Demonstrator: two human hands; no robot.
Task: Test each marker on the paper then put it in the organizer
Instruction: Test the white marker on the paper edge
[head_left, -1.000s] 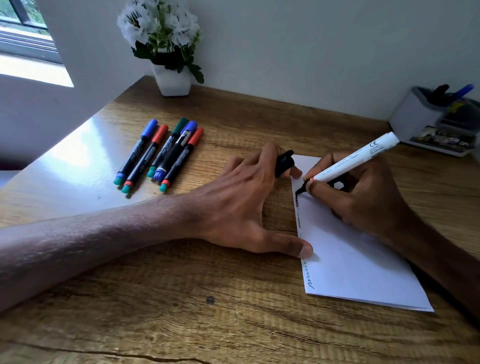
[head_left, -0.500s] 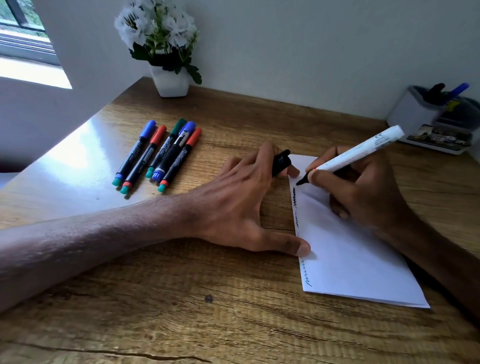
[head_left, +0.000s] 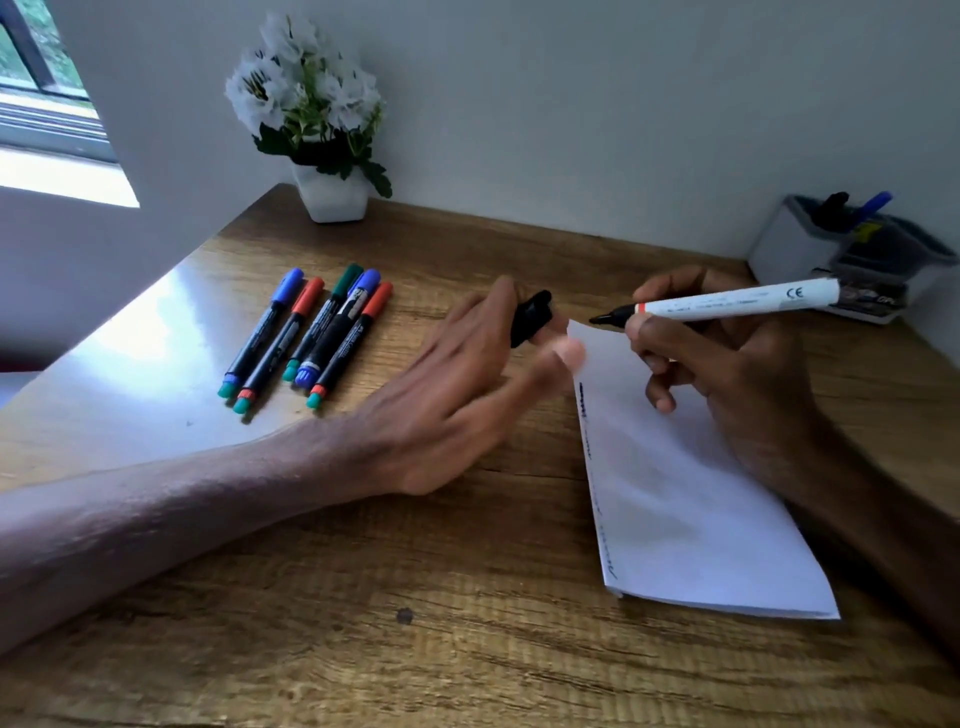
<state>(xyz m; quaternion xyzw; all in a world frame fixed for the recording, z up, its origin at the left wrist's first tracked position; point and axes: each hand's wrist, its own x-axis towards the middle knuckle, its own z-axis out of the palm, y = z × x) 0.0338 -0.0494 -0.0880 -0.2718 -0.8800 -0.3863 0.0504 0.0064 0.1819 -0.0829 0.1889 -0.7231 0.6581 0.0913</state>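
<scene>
On the wooden desk (head_left: 467, 649), the paper (head_left: 691, 493) is laid at the right, with squiggles kept in one column down its left edge. At the far right corner the organizer (head_left: 789, 244) is stood within reach, and a few pens are seen in it. The row of five markers (head_left: 311, 338) is kept capped at the left, seemingly awaiting testing. The white marker (head_left: 737, 301) is gripped in the right hand (head_left: 727, 374), its tip held clear of the sheet and pointed left. The black cap (head_left: 530, 317) is pinched between fingers of the blurred left hand (head_left: 467, 395), near that tip, so recapping is probably intended.
</scene>
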